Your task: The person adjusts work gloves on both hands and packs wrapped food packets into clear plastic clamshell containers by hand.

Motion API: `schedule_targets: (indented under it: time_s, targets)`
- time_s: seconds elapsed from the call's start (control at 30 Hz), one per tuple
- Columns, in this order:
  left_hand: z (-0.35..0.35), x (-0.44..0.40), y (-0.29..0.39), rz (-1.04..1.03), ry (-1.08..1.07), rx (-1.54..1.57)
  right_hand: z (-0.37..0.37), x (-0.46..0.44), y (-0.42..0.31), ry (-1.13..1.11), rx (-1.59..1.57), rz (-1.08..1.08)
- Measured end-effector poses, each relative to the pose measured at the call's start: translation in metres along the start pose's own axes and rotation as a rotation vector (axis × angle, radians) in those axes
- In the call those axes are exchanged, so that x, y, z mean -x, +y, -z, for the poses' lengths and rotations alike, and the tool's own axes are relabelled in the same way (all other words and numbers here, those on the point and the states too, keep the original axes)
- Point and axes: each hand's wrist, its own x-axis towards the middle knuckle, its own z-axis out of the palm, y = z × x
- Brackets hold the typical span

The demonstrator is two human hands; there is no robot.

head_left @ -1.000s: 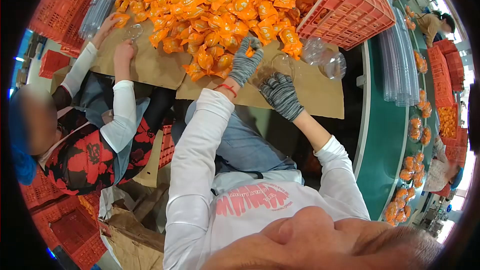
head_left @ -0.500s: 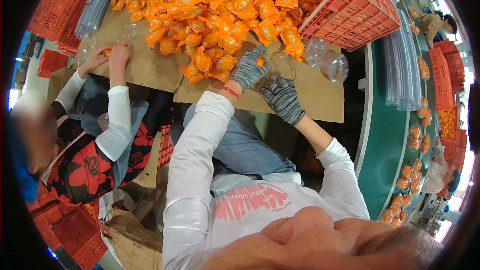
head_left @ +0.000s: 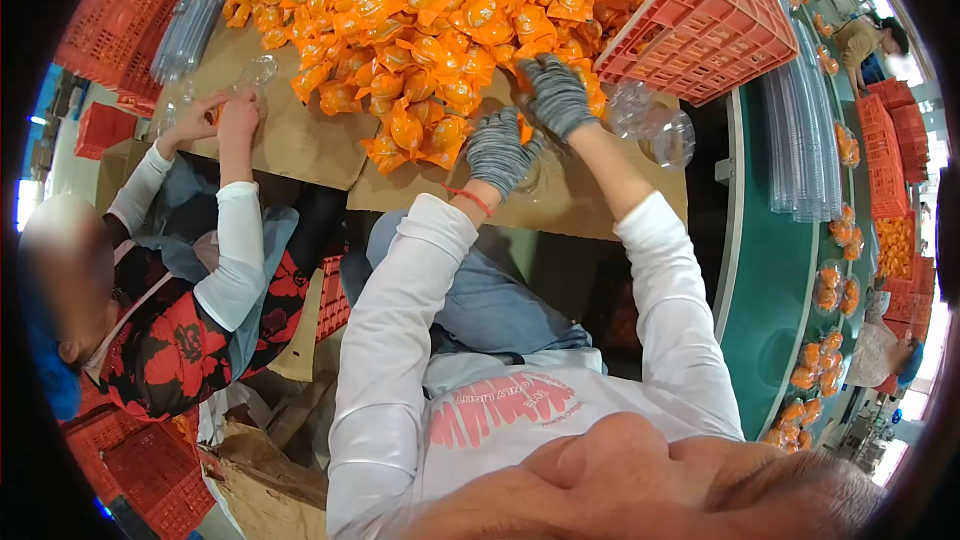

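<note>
A big heap of orange-wrapped balls (head_left: 430,15) lies on the cardboard-covered table. My left hand (head_left: 502,152), in a grey striped knit glove, is curled at the front of the heap. A bit of orange wrapping (head_left: 525,128) shows at its fingertips; most of what it grips is hidden. Partly under that hand, a clear plastic container (head_left: 533,180) rests on the cardboard (head_left: 590,195). My right hand (head_left: 558,98), gloved alike, reaches over the heap's near edge with fingers stretched onto the wrapped balls.
A red crate (head_left: 710,25) leans at the heap's right, with clear containers (head_left: 650,125) below it. Stacked clear trays (head_left: 805,140) and filled packs (head_left: 825,355) lie on the green conveyor (head_left: 765,290). To my left, a co-worker's hands (head_left: 215,120) handle another clear container.
My right hand has moved up and away from the clear container to the heap. My left hand has shifted slightly down, nearer the container, with the orange bit still at its fingertips.
</note>
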Motion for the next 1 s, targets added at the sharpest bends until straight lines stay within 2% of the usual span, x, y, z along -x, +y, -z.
schedule_targets:
  time_s: [0.03, 0.13, 0.27, 0.3, 0.4, 0.43, 0.53, 0.6, 0.8, 0.9, 1.0]
  targets:
    - [-0.001, 0.003, 0.002, -0.021, 0.01, 0.019, -0.007, -0.005, -0.002, -0.057, 0.061, -0.028]
    - [0.004, 0.007, 0.009, -0.036, -0.031, 0.097, -0.027, -0.016, -0.003, -0.037, 0.164, -0.085]
    - [-0.004, 0.005, 0.0, -0.004, -0.033, 0.134, -0.001, -0.013, 0.005, -0.081, -0.275, -0.166]
    - [-0.004, 0.004, -0.001, 0.022, -0.03, 0.135, -0.006, -0.01, 0.012, -0.011, -0.534, -0.163]
    - [-0.001, -0.001, -0.001, 0.105, -0.041, 0.134, -0.018, -0.008, 0.032, -0.066, -0.909, -0.213]
    - [0.0, -0.004, -0.002, 0.14, -0.045, 0.128, -0.022, -0.005, 0.034, -0.17, -0.928, -0.136]
    - [0.004, -0.006, -0.002, 0.178, -0.107, 0.109, -0.012, 0.006, 0.015, -0.368, -0.605, -0.036]
    - [0.006, -0.007, 0.0, 0.229, -0.113, 0.096, -0.015, -0.001, 0.014, -0.399, -0.506, 0.055]
    - [-0.003, -0.002, -0.006, 0.182, -0.008, 0.139, -0.012, -0.015, -0.006, -0.416, -0.036, 0.221]
    - [0.001, -0.001, -0.004, 0.206, -0.063, 0.178, -0.015, -0.01, 0.001, -0.245, -0.194, 0.16]
    - [0.008, -0.001, -0.002, 0.133, -0.05, 0.223, -0.023, -0.002, 0.016, -0.098, -0.898, -0.217]
